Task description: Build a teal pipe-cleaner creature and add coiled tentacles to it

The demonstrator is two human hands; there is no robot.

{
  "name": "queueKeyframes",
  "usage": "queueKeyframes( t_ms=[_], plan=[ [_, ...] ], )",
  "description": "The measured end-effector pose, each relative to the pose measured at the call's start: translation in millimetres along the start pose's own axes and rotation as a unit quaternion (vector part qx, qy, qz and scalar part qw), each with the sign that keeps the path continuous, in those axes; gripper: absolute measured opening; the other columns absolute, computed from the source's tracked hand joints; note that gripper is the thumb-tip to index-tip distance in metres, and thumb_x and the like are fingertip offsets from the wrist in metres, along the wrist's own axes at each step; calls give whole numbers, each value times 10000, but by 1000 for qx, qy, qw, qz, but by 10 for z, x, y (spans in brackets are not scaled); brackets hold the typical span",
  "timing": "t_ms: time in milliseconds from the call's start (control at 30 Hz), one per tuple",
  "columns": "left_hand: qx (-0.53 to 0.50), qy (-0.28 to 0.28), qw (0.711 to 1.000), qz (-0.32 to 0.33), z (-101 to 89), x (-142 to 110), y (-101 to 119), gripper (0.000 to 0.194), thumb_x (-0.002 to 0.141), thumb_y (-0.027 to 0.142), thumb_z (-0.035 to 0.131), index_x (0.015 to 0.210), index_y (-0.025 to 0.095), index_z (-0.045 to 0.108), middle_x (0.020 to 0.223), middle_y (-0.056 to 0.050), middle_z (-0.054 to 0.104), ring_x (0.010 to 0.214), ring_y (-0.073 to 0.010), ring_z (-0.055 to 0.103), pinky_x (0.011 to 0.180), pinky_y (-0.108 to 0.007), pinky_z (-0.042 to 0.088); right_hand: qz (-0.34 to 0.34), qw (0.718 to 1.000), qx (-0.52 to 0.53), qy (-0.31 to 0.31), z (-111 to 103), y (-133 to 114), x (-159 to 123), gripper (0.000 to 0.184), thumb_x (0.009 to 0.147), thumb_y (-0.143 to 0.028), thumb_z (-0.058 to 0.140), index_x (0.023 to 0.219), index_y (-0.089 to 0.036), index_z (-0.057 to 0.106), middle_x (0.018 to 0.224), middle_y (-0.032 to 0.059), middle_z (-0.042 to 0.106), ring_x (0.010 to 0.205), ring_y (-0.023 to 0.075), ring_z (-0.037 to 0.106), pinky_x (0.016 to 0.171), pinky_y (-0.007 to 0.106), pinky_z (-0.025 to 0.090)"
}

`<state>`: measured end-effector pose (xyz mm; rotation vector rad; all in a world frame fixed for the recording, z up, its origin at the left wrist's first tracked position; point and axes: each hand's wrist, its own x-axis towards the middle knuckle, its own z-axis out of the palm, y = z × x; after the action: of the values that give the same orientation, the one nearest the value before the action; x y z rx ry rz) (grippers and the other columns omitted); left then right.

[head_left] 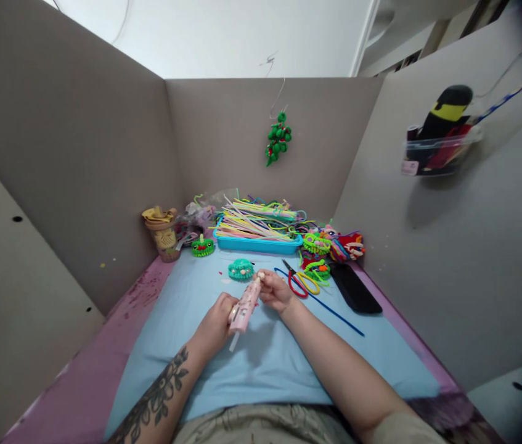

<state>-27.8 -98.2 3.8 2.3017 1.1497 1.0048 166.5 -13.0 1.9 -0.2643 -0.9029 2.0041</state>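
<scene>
My left hand (218, 324) is wrapped round the grip of a pink hot glue gun (244, 308), its nozzle pointing away and to the right. A whitish glue stick (235, 341) pokes out of the gun's back end. At the nozzle, my right hand (275, 290) pinches a small cream-coloured piece (261, 276), too small to name. Just beyond the hands sits a teal fuzzy figure (241, 269) with pale round bits on its front. Red-and-yellow-handled scissors (302, 283) and a dark blue pipe cleaner (334, 315) lie right of my right hand.
A blue tray (261, 246) heaped with coloured pipe cleaners (261, 217) stands at the back. Left of it are a green figure (203, 246) and a cup (164, 235). Colourful pieces (346, 246) and a black phone-like slab (355, 288) lie right. Grey panels (270, 179) enclose three sides.
</scene>
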Motion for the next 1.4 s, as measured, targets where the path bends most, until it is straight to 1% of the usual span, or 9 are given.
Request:
queueKeyframes(
  t_ms=[333, 733, 833, 900, 1067, 1167, 1267, 1333, 1400],
  plan=[
    [19, -8, 1000, -3, -6, 15, 23, 251, 804, 305, 568, 990, 145, 519, 885, -51, 488, 806, -180, 503, 726, -308, 445, -10, 1000, -6, -4, -24, 12, 7, 233, 614, -243, 772, 689, -144, 574, 565, -71, 383, 414, 0, 165, 303, 70, 147],
    [31, -34, 999, 23, -36, -29, 0, 407, 790, 146, 497, 1196, 182, 486, 980, -80, 530, 897, -189, 535, 789, -304, 464, -23, 999, -14, -19, 23, 11, 11, 240, 637, -267, 759, 701, -150, 560, 544, -76, 362, 415, 10, 156, 303, 87, 134],
    [77, 2, 997, 11, -265, -114, -168, 520, 768, 126, 485, 1279, 187, 412, 1093, -105, 537, 984, -207, 538, 834, -325, 453, -23, 1000, -13, -11, 38, -28, 3, 239, 641, -249, 754, 716, -149, 551, 584, -63, 386, 439, 15, 179, 308, 73, 135],
    [125, 56, 988, -69, -540, -195, -349, 523, 796, 209, 492, 1305, 178, 378, 1171, -119, 529, 1043, -231, 523, 866, -352, 438, -23, 1000, -8, -3, 46, -54, 0, 239, 635, -239, 755, 729, -150, 555, 599, -55, 397, 454, 21, 198, 307, 68, 135],
    [259, 8, 932, -254, -1310, -470, -760, 450, 801, 365, 487, 1213, 185, 484, 1181, -109, 562, 1080, -283, 515, 890, -401, 414, -37, 999, -6, 25, 58, -69, 10, 241, 620, -244, 761, 736, -152, 571, 604, -48, 409, 463, 27, 204, 305, 73, 138],
    [358, -35, 862, -358, -1545, -610, -742, 388, 855, 398, 379, 1146, 210, 554, 1138, -139, 578, 1016, -353, 536, 784, -496, 433, -46, 998, -15, 47, 66, -61, 21, 230, 618, -236, 755, 731, -154, 571, 597, -46, 411, 458, 29, 221, 306, 83, 141],
    [446, -19, 806, -389, -1520, -583, -514, 388, 879, 294, 305, 1166, 198, 547, 1061, -176, 591, 934, -379, 543, 692, -539, 433, -60, 994, -35, 84, 74, -50, 42, 213, 624, -219, 746, 733, -153, 575, 571, -51, 414, 447, 28, 238, 313, 94, 148],
    [473, 24, 824, -312, -1364, -419, -354, 414, 861, 206, 320, 1238, 164, 487, 1063, -188, 577, 950, -355, 535, 739, -519, 435, -73, 989, -53, 117, 78, -36, 64, 213, 619, -219, 751, 731, -151, 583, 551, -55, 420, 437, 26, 254, 321, 101, 166],
    [398, 4, 891, -217, -1114, -139, -285, 457, 813, 84, 326, 1237, 130, 489, 1077, -179, 575, 954, -290, 554, 806, -450, 444, -88, 982, -69, 154, 79, -14, 89, 222, 604, -235, 761, 726, -147, 597, 534, -55, 436, 436, 30, 292, 335, 114, 208]
  ],
)
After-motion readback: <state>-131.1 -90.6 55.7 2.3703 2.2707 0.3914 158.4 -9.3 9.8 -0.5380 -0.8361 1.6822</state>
